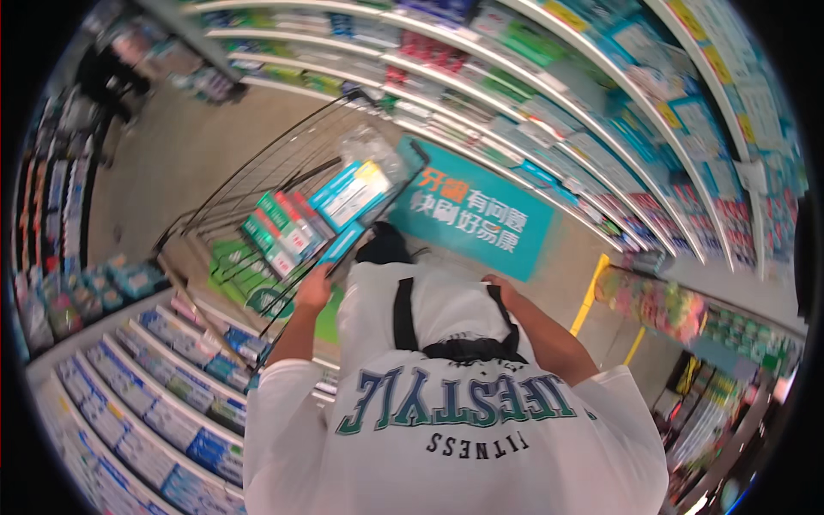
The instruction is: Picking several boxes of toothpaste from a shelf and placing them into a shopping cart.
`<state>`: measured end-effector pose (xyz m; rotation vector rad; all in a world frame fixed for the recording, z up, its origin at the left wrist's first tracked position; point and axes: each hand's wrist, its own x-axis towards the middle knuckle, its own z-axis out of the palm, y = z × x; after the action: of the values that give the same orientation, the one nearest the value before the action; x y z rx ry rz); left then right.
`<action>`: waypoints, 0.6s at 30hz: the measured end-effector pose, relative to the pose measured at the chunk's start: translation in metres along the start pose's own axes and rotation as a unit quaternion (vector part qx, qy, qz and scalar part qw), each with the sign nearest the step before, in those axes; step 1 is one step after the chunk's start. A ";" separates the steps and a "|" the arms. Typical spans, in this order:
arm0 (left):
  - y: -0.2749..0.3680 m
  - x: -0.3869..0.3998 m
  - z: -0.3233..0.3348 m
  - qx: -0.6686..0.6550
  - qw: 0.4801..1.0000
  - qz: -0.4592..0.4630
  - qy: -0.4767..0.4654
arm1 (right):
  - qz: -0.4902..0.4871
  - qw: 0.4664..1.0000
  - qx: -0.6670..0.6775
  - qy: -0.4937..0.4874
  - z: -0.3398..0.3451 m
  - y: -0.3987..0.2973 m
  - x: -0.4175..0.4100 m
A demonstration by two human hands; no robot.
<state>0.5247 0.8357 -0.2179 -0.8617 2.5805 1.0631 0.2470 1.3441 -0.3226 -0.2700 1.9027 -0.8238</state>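
Observation:
My left hand (313, 288) is at the near rim of a wire shopping cart (238, 145), close to a narrow blue box (340, 243); its fingers are partly hidden, so its grip cannot be made out. In the cart lie several red, green and white toothpaste-like boxes (283, 235), a larger blue and white box (351, 196) with a yellow patch, and a clear plastic bag (370, 151). My right hand (502, 290) hangs beside the white garment at my waist, away from the cart. Its fingers are mostly hidden.
Long shelves (515, 64) packed with boxed goods curve along the far side and right. More stocked shelves (161, 386) stand at the lower left. A teal floor sticker (476, 206) with writing lies beyond me. Another person (106, 74) in dark clothes stands at the upper left.

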 end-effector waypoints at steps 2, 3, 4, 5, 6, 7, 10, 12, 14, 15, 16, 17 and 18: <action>-0.007 0.009 0.004 -0.026 0.998 0.052 0.008 | -0.035 0.990 -0.137 0.005 -0.003 -0.032 -0.009; -0.009 0.013 0.004 -0.033 0.998 0.054 0.008 | -0.006 0.990 -0.141 0.012 -0.005 -0.045 -0.011; -0.009 0.016 0.005 -0.037 0.998 0.055 0.007 | 0.025 0.986 -0.165 0.022 -0.009 -0.055 -0.010; -0.009 0.018 0.003 -0.051 0.997 0.049 0.005 | 0.030 0.982 -0.183 0.030 -0.010 -0.062 -0.007; -0.007 0.020 0.002 -0.031 0.998 0.053 0.001 | 0.042 0.985 -0.161 0.036 -0.012 -0.066 -0.004; -0.005 0.022 0.001 -0.023 0.998 0.061 -0.002 | 0.032 0.983 -0.176 0.037 -0.014 -0.069 0.001; -0.001 0.028 -0.003 -0.054 0.998 0.022 -0.034 | 0.050 0.974 -0.212 0.057 -0.018 -0.073 0.013; -0.004 0.035 -0.004 -0.101 0.993 -0.011 -0.065 | 0.048 0.972 -0.218 0.070 -0.022 -0.080 0.023; -0.013 0.047 -0.002 -0.129 0.989 -0.011 -0.075 | 0.020 0.977 -0.199 0.078 -0.026 -0.094 0.034; -0.020 0.054 -0.001 -0.114 0.991 -0.013 -0.075 | 0.031 0.975 -0.207 0.075 -0.028 -0.103 0.039; -0.026 0.062 0.002 -0.178 0.979 -0.028 -0.093 | 0.014 0.980 -0.183 0.076 -0.031 -0.112 0.043; -0.033 0.070 0.004 -0.213 0.970 -0.045 -0.105 | 0.014 0.982 -0.171 0.073 -0.032 -0.123 0.048; -0.039 0.078 0.006 -0.207 0.967 -0.076 -0.125 | 0.026 0.983 -0.167 0.068 -0.033 -0.132 0.051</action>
<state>0.4849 0.7839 -0.2760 -0.9266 2.0829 1.5806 0.1725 1.2334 -0.2649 -0.3736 2.1664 -0.4943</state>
